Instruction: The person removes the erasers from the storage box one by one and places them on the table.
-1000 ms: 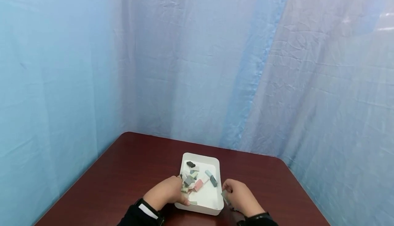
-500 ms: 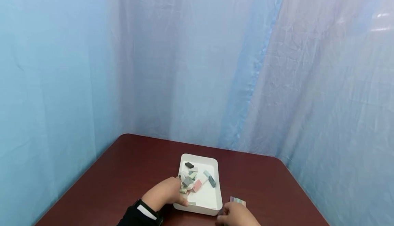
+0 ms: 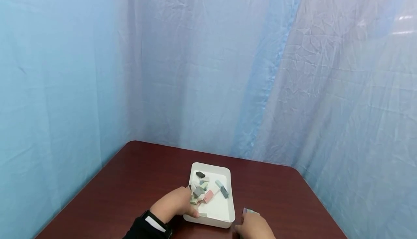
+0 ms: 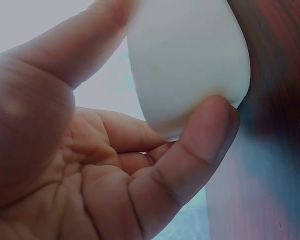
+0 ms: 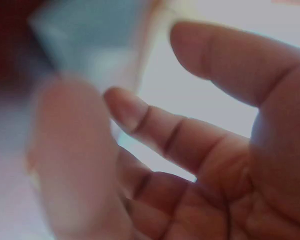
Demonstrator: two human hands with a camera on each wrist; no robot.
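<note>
My left hand (image 3: 176,203) grips the left wall of a white tray (image 3: 216,223). In the left wrist view its thumb and curled fingers lie around the tray's white wall (image 4: 190,55). My right hand (image 3: 255,226) is low on the table, right of the tray's near corner. Just beyond its fingers shows a small striped, multicoloured piece (image 3: 251,211), mostly covered by the hand. In the right wrist view the thumb stands apart from the loosely bent fingers, and a blurred blue-green block-like thing (image 5: 95,30) lies past the fingertips. Nothing shows pinched between thumb and fingers.
Several small blocks lie in the tray, among them a pink block (image 3: 208,196), a dark grey-blue block (image 3: 224,192) and a black piece (image 3: 200,174). The tray stands on a dark red table (image 3: 156,166). Blue curtains (image 3: 208,69) hang behind it.
My right hand has moved down, nearer to me, from the tray's right side, where it held a greenish piece. The striped piece shows beyond it now. My left hand stays on the tray.
</note>
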